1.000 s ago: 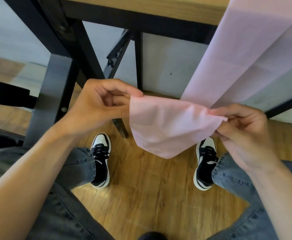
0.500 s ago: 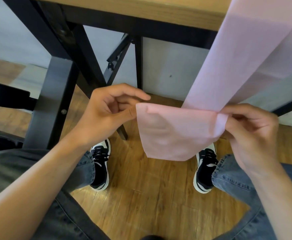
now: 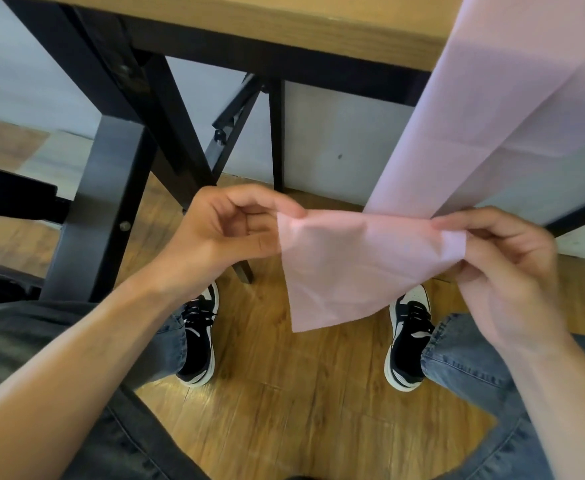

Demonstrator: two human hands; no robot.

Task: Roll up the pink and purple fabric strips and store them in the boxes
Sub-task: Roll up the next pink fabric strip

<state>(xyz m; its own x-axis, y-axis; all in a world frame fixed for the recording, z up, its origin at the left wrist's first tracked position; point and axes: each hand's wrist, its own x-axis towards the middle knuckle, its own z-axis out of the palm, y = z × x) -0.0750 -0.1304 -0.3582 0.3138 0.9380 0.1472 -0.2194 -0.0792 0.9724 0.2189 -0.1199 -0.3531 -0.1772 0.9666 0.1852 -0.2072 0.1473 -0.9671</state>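
Pinching pink strip [image 3: 360, 265] between left hand [image 3: 228, 233] and right hand [image 3: 505, 268]

The table [image 3: 284, 26] stands at the far side, its leg [image 3: 100, 209] to the left. The strip [image 3: 363, 265] hangs from the table's right edge down to the near middle, where it is held between the left hand [image 3: 221, 237] on its left end and the right hand [image 3: 505, 268] on its right end. Below on the floor [image 3: 301, 393], the left shoe [image 3: 199, 337] lies under the left hand and the right shoe [image 3: 407, 341] beneath the strip's right part, the knees nearer on either side.
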